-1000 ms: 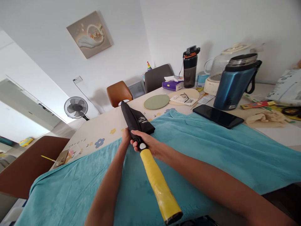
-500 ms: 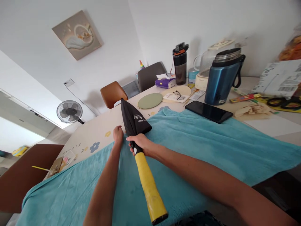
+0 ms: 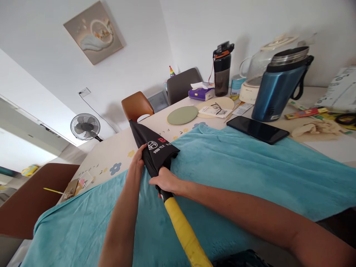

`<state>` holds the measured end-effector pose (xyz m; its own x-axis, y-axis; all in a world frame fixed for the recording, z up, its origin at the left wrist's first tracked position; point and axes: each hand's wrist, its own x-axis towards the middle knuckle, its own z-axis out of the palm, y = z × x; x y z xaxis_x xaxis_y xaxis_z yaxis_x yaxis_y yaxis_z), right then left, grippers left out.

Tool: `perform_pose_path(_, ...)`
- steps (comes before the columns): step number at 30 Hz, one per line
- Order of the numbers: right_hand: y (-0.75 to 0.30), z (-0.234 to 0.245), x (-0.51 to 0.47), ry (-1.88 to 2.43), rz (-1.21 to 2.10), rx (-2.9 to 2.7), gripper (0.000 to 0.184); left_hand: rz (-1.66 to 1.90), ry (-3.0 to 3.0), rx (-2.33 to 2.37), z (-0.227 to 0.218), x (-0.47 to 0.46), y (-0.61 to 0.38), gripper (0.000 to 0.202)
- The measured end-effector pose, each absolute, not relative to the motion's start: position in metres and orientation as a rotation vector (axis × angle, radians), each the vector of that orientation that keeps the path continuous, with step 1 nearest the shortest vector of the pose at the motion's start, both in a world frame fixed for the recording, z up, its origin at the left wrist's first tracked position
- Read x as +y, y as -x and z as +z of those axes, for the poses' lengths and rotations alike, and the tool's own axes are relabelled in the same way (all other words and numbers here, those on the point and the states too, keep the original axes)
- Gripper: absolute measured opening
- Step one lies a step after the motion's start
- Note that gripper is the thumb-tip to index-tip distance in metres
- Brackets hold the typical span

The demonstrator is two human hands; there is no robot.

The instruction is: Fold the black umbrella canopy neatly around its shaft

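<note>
A folded black umbrella [image 3: 154, 150] with white lettering and a yellow handle [image 3: 185, 233] is held above a teal towel [image 3: 236, 170] spread over the table. My right hand [image 3: 166, 181] is wrapped round the shaft just above the yellow handle. On the canopy's left side, my left hand [image 3: 138, 160] pinches the black fabric with its fingers closed. The umbrella's tip points away from me toward the brown chair [image 3: 137, 105].
Behind the towel lie a black phone [image 3: 257, 129], a blue jug [image 3: 279, 89], a dark bottle [image 3: 222, 70], a purple tissue box [image 3: 201, 92], a green mat [image 3: 183, 115] and glasses on paper. The floral tablecloth [image 3: 111, 159] runs left. A fan [image 3: 85, 127] stands on the floor.
The umbrella has turned, so its lettering now faces me. My left hand went from beside the canopy to gripping its fabric. My right hand stayed on the shaft.
</note>
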<state>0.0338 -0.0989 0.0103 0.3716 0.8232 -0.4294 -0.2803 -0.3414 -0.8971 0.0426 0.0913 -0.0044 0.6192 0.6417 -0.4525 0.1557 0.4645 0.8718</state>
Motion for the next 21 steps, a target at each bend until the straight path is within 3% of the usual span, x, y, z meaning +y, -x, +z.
perform_pose_path(4,-0.027,0.007,-0.097,1.265,1.392,-0.414,0.015,0.399,-1.071,0.839,-0.01,0.092,-0.032,0.015)
perform_pose_path(10,-0.031,0.007,-0.095,0.853,1.677,-0.22,0.009,0.386,-0.952,0.739,-0.013,0.088,-0.023,0.025)
perform_pose_path(21,-0.031,-0.002,-0.09,0.674,1.615,-0.134,0.01,0.374,-0.935,0.857,-0.011,0.088,-0.032,0.027)
